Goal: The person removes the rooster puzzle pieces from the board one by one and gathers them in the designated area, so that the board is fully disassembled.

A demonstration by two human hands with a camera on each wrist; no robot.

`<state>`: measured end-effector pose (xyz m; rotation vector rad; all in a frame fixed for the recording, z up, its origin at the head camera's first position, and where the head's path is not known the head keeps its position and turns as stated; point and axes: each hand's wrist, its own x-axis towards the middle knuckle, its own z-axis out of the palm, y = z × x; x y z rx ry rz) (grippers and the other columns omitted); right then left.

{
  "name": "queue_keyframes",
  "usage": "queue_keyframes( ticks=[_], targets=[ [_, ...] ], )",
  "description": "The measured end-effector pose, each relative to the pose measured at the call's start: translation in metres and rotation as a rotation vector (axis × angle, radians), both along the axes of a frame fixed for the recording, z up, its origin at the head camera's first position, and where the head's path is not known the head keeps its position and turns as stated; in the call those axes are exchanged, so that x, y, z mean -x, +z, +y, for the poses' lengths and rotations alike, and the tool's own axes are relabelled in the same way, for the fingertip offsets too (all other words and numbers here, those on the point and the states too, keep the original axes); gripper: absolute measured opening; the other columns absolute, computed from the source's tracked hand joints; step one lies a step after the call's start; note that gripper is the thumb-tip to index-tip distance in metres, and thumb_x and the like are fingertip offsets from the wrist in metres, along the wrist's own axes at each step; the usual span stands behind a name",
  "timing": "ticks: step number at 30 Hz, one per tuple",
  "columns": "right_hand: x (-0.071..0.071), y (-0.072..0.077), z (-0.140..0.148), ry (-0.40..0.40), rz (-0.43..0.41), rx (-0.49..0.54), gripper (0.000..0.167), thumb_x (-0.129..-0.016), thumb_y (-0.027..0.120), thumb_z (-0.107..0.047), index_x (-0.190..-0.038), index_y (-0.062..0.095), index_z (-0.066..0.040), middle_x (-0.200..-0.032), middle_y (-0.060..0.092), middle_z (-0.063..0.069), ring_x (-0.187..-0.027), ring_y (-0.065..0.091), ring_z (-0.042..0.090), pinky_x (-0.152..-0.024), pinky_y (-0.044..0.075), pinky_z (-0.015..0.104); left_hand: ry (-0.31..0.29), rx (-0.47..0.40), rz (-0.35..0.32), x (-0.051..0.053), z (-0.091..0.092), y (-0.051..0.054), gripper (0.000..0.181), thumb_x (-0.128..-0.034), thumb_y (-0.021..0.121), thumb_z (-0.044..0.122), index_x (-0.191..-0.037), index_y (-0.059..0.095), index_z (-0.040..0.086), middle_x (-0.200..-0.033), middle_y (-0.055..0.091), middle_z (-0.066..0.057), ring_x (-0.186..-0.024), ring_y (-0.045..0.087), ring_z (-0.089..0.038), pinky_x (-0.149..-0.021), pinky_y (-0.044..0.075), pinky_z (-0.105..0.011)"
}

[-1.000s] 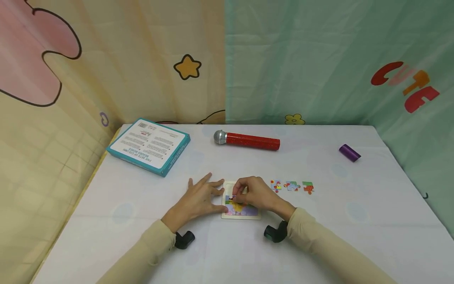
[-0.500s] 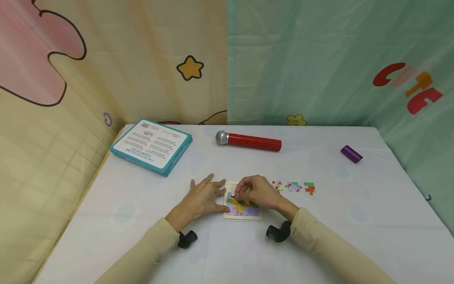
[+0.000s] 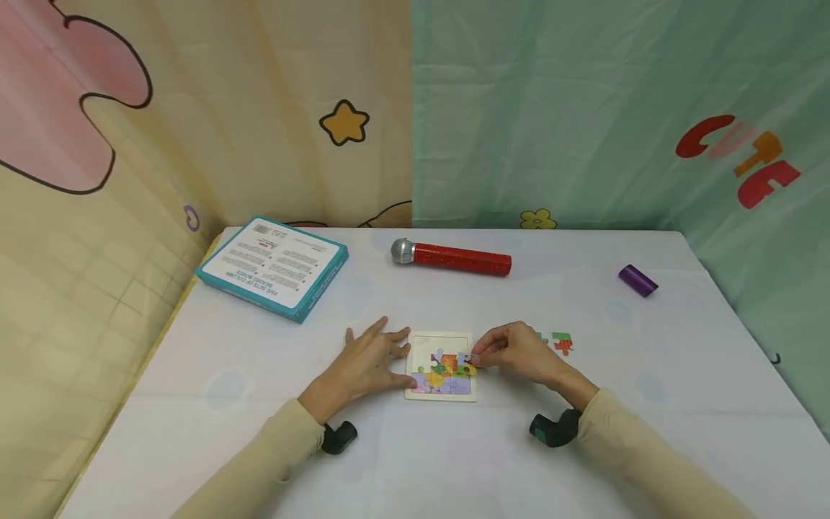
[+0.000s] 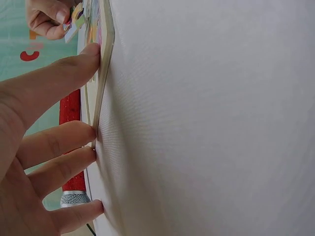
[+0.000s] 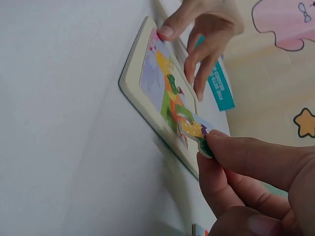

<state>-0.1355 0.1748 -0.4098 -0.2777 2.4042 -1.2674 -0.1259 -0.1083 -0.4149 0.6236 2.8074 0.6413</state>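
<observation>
A small jigsaw board [image 3: 421, 346] with a cream rim lies on the table, its lower part filled with picture pieces and its upper part bare. My left hand [image 3: 357, 367] rests along its left side, fingers spread. In the left wrist view, the left thumb [image 4: 78, 66] lies on the rim and two fingertips touch the edge. My right hand [image 3: 521, 357] pinches a puzzle piece [image 5: 193, 129] between thumb and fingers, tilted over the board's right edge. The right wrist view shows yellow, green and purple on it. Whether it touches the pieces below I cannot tell.
Right of my right hand lies a red and green loose piece [image 3: 563, 343]; another is mostly hidden behind the hand. Farther back are a teal box [image 3: 272, 267], a red microphone [image 3: 454, 258] and a purple cylinder [image 3: 638, 280]. Curtains [image 3: 545, 108] stand behind the table.
My right hand has moved right, from over the board's left-middle to its right edge, with the piece pinched. The hand now covers some loose pieces seen before. My left hand stays in place.
</observation>
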Motion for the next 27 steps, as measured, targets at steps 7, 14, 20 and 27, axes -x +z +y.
queue_keyframes(
  ticks=[7,14,20,27],
  targets=[
    [-0.004,0.002,0.033,-0.065,-0.035,-0.027,0.020,-0.082,0.080,-0.026,-0.093,0.075,-0.009,-0.087,0.074,0.001,-0.083,0.065,0.017,-0.075,0.049,0.032,-0.004,-0.007,0.000,0.000,0.000,0.000,0.062,-0.0667,0.090,0.041,-0.116,0.073,0.008,-0.143,0.054,-0.001,-0.144,0.027,-0.040,-0.097,0.013,-0.083],
    [-0.005,-0.001,0.048,-0.100,-0.034,-0.086,0.022,-0.082,0.081,-0.028,-0.094,0.077,-0.009,-0.088,0.074,0.000,-0.086,0.062,0.016,-0.072,0.049,0.029,-0.008,-0.003,0.003,0.000,0.000,0.000,0.063,-0.0667,0.090,0.041,-0.117,0.072,0.008,-0.143,0.054,-0.002,-0.144,0.027,-0.040,-0.097,0.013,-0.084],
    [-0.006,-0.003,0.052,-0.094,-0.001,-0.122,0.017,-0.081,0.081,-0.026,-0.090,0.078,-0.012,-0.092,0.072,-0.001,-0.093,0.060,0.018,-0.074,0.048,0.029,-0.008,0.001,0.009,0.000,-0.001,0.000,0.064,-0.0664,0.090,0.042,-0.117,0.072,0.008,-0.142,0.054,-0.002,-0.144,0.028,-0.040,-0.097,0.013,-0.084],
    [-0.002,-0.003,0.054,-0.076,0.061,-0.166,0.009,-0.081,0.081,-0.020,-0.088,0.080,-0.016,-0.099,0.072,-0.001,-0.101,0.059,0.020,-0.083,0.046,0.034,-0.021,-0.001,0.022,0.000,0.000,0.000,0.064,-0.0667,0.090,0.043,-0.118,0.072,0.007,-0.142,0.054,-0.002,-0.144,0.028,-0.040,-0.097,0.014,-0.083]
  ],
)
